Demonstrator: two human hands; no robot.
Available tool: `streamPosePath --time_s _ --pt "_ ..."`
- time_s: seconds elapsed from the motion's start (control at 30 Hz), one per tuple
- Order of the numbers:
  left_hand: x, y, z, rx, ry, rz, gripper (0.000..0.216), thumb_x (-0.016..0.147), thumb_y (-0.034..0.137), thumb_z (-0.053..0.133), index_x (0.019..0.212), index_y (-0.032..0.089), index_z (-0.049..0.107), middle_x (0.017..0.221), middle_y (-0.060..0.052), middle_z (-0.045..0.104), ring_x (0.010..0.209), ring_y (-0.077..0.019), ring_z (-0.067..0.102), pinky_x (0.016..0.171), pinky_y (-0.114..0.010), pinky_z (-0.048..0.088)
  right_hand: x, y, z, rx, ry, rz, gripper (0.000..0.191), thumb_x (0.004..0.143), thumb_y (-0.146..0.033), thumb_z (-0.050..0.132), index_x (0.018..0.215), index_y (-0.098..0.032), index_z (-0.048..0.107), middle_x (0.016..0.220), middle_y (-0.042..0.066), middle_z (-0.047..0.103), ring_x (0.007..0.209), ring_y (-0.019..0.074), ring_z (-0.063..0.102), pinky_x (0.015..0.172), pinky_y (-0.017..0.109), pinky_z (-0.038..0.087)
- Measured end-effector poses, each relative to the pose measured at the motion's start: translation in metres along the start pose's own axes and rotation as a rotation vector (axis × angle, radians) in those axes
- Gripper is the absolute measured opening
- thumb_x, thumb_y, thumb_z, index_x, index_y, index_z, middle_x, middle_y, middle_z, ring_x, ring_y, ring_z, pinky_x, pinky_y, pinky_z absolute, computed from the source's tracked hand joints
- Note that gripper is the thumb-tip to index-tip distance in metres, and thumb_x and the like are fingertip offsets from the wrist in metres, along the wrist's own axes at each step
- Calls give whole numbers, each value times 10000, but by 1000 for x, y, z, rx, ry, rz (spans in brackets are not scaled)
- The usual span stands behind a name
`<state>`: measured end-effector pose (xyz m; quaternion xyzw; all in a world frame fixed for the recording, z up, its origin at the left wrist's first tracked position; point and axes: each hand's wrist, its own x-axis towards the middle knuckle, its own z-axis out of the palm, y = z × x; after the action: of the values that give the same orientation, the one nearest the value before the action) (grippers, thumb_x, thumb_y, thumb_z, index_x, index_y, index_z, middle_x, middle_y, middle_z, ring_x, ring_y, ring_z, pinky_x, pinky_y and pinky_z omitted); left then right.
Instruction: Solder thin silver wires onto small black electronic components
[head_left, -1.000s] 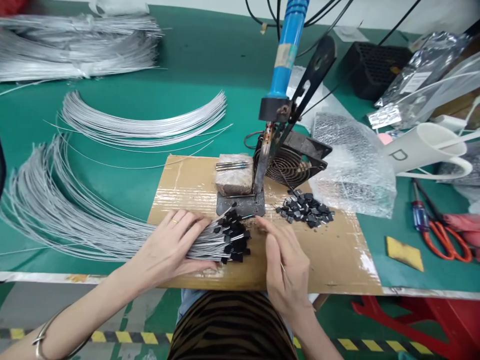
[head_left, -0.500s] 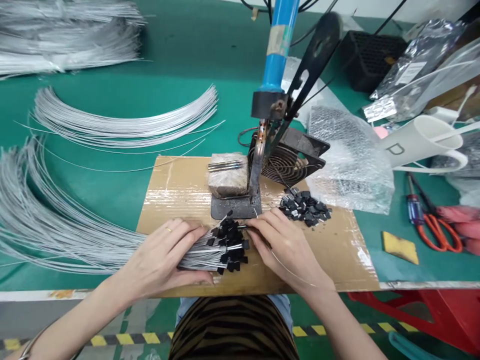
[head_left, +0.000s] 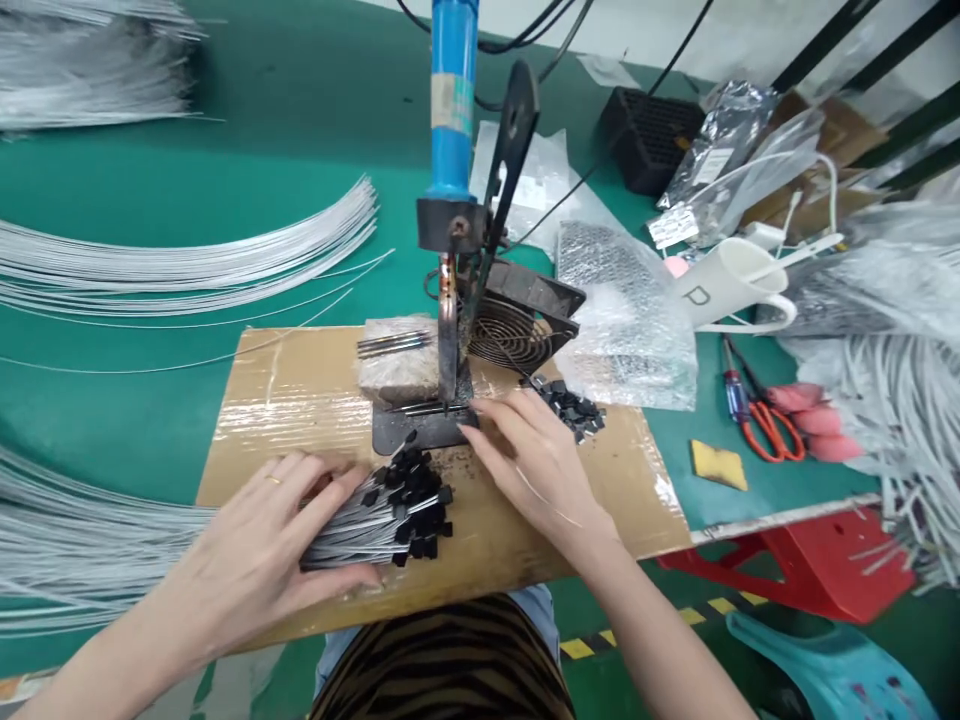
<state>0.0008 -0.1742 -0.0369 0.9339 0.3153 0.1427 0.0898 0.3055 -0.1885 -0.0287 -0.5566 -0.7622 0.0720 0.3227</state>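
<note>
My left hand [head_left: 277,530] lies curled over a thick bundle of grey wires [head_left: 352,535], thumb on the near side and fingers on the far side. Black caps [head_left: 420,500] cover the bundle's right ends. My right hand [head_left: 536,455] is at the right edge of a dark metal plate [head_left: 420,432], its fingers drawn together. A thin silvery wire [head_left: 534,488] runs through that hand; what sits at its fingertips is partly hidden. Above the plate points the tip of a blue-handled soldering iron [head_left: 454,150], mounted upright on a black bracket [head_left: 510,150].
Behind my right hand lie a pile of small black pieces [head_left: 574,408] and a fan [head_left: 517,320]. A wrapped block [head_left: 397,375] carries several metal rods. Farther right are a white mug [head_left: 724,285], a yellow sponge [head_left: 718,465] and orange-handled scissors [head_left: 772,432]. Cardboard [head_left: 277,400] covers the bench.
My right hand has moved away from the black-capped ends up to the metal plate under the iron. My left hand stays on the bundle. The view has swung right.
</note>
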Motion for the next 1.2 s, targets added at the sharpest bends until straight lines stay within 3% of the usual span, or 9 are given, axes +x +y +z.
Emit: streamPosePath --time_s 0.17,0.27,0.37,0.5,0.57,0.63,0.77,0.97,1.2 --pt "8 -1 -18 -70 -27 -74 550 976 591 634 1379 217 611 1258 -123 699 1101 -298 687 901 -394 560 -44 7 -23 139 190 233 420 1123 -219 372 1204 -130 774 935 87 695 829 202 635 782 376 523" --pt "24 -15 -34 -68 82 -216 284 1070 429 525 1160 213 687 1125 -68 740 1019 -223 711 889 -341 554 -68 13 -24 227 286 335 527 1140 -268 286 1207 -143 793 747 34 561 685 189 535 636 357 421" --pt "50 -45 -43 35 164 -391 242 1063 359 556 1082 164 697 1008 -69 713 896 -204 677 855 -354 532 -79 14 -16 310 320 369 554 1141 -317 289 1137 -142 814 716 30 548 652 187 512 595 351 393" --pt "89 -92 -33 138 229 -538 276 963 359 694 1070 107 723 1015 -126 685 933 -265 658 880 -421 534 -79 17 -9 333 318 381 503 1140 -316 346 1103 -146 818 774 38 614 675 169 557 632 339 435" --pt "106 -108 -23 144 171 -551 193 923 318 750 946 127 750 966 -114 702 939 -267 676 875 -415 558 -78 20 -9 323 314 389 503 1144 -312 346 1093 -156 822 779 34 630 667 156 568 634 324 439" --pt "121 -116 -15 156 135 -561 196 971 322 718 1042 140 739 1056 -95 729 979 -243 702 885 -419 593 -78 22 -10 306 305 393 496 1144 -312 358 1082 -163 827 763 30 638 665 151 583 634 313 444" --pt "150 -120 -7 225 183 -599 369 1016 362 674 1334 178 642 1346 -117 669 1132 -261 695 951 -484 608 -77 18 -12 305 284 430 436 1131 -307 422 1037 -170 825 747 30 647 725 165 631 684 314 469" --pt "187 -120 3 229 197 -600 382 1012 359 679 1344 174 639 1357 -121 664 1143 -271 691 959 -491 605 -75 13 -12 304 255 486 374 1123 -306 465 1061 -193 815 771 19 650 754 157 644 726 310 476" --pt "196 -116 15 109 220 -565 383 1012 358 679 1348 179 637 1365 -123 659 1152 -271 689 961 -491 605 -75 16 -11 330 270 460 338 1110 -269 497 1024 -201 817 800 24 695 773 154 669 723 302 497"
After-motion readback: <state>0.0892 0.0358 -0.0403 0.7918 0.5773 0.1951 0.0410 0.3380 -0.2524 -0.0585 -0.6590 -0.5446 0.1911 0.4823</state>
